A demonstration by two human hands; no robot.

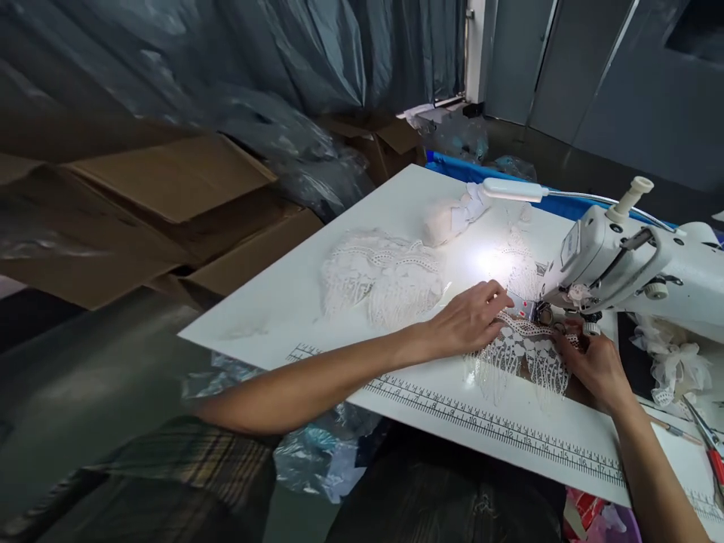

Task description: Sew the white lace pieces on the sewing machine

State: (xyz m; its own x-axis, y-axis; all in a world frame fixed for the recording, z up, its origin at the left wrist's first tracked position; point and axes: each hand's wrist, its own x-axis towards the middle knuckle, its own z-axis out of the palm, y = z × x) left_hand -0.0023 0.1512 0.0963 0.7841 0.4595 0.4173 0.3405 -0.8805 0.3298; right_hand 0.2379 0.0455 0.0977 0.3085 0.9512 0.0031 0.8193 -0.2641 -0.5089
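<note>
A white lace trim piece (523, 354) lies on the white sewing table (294, 302) under the needle of a white sewing machine (633, 260). My left hand (469, 320) rests flat on the lace just left of the presser foot, fingers stretched toward it. My right hand (593, 366) sits on the lace at the near side of the needle, fingers curled and pinching its edge. A pile of more white lace (381, 275) lies further left on the table.
A lamp (514, 188) shines on the table beside a rolled white cloth (452, 215). A printed ruler (498, 426) runs along the table's front edge. Red-handled scissors (710, 445) lie at far right. Cardboard boxes (175, 204) and grey plastic sheeting stand left.
</note>
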